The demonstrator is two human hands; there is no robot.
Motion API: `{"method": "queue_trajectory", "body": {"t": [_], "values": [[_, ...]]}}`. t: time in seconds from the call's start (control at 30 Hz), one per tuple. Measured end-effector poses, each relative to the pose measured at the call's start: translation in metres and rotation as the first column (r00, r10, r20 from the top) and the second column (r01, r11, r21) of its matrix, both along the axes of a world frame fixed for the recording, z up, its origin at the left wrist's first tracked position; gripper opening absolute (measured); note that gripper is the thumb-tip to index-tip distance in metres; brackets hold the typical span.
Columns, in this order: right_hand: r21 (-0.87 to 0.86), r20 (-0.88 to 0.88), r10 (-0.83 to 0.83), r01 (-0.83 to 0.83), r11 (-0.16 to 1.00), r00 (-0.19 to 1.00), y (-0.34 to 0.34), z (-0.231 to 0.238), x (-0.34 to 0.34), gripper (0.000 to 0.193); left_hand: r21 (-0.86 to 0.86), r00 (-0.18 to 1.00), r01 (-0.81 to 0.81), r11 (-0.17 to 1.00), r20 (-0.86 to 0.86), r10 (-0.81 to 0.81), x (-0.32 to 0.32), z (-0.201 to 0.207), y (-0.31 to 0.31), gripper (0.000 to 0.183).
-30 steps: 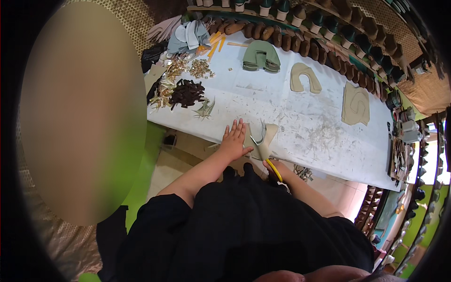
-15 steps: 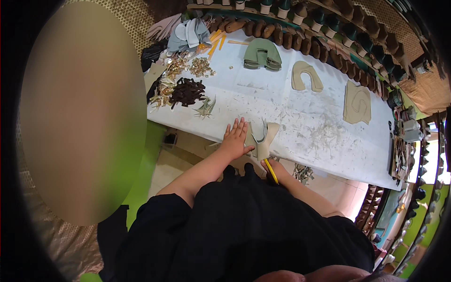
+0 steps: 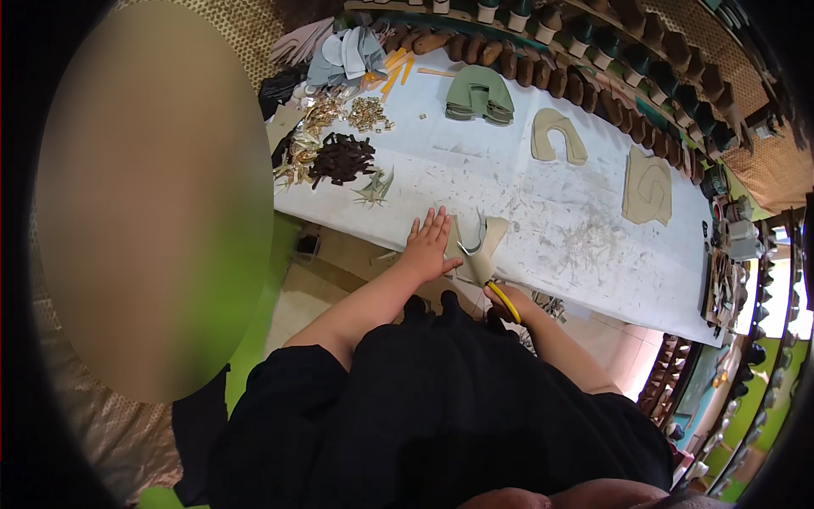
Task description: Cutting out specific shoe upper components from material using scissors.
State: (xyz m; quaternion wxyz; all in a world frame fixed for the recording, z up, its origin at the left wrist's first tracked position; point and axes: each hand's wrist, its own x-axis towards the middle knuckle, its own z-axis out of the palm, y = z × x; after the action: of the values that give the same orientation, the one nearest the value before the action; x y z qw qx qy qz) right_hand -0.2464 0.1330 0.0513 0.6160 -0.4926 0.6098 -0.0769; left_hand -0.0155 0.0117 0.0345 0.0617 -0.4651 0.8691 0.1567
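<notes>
My left hand (image 3: 429, 248) lies flat at the table's near edge, fingers spread, pressing beside a beige piece of sheet material (image 3: 498, 232). The piece hangs partly over the edge and has a curved, partly cut outline. My right hand (image 3: 522, 307), just off the edge to the right, is closed round yellow-handled scissors (image 3: 506, 303). The blades point away from me at the beige piece; part of them is covered by it. Thin pale offcuts (image 3: 373, 188) lie farther left of my left hand.
On the white-covered table (image 3: 407, 161) are stacked green U-shaped pieces (image 3: 480, 92), a beige U-shaped piece (image 3: 555, 136) and a beige sheet (image 3: 647, 187). Dark brown strips (image 3: 343, 159) and gold buckle-like bits (image 3: 367, 114) are heaped at left. Shoe lasts (image 3: 543, 75) line the back.
My right hand and the scissors handle have shifted slightly to the right, and the handle has swung outward. My left hand stays flat in place. The whole view has shifted a little.
</notes>
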Motion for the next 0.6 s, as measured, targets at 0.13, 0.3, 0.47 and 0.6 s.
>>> {"method": "queue_trajectory", "body": {"t": [0.13, 0.3, 0.47, 0.6], "values": [[-0.122, -0.044, 0.005, -0.010, 0.992, 0.999, 0.005, -0.022, 0.001, 0.066, -0.013, 1.000, 0.007, 1.000, 0.000, -0.007, 0.000, -0.001, 0.000, 0.100], [-0.074, -0.061, -0.030, 0.025, 0.997, 0.998, 0.006, -0.013, 0.011, 0.060, -0.007, 1.000, -0.004, 1.000, -0.004, 0.004, 0.000, 0.000, 0.001, 0.100], [-0.149, -0.121, -0.035, 0.017, 0.989, 0.992, 0.010, -0.026, 0.013, 0.061, -0.020, 1.000, -0.003, 1.000, -0.005, 0.003, -0.001, -0.002, 0.000, 0.101], [-0.153, -0.146, -0.065, 0.042, 0.987, 0.987, 0.012, -0.030, 0.015, 0.063, -0.033, 1.000, -0.001, 0.999, -0.021, 0.000, 0.000, -0.004, 0.000, 0.101]]}}
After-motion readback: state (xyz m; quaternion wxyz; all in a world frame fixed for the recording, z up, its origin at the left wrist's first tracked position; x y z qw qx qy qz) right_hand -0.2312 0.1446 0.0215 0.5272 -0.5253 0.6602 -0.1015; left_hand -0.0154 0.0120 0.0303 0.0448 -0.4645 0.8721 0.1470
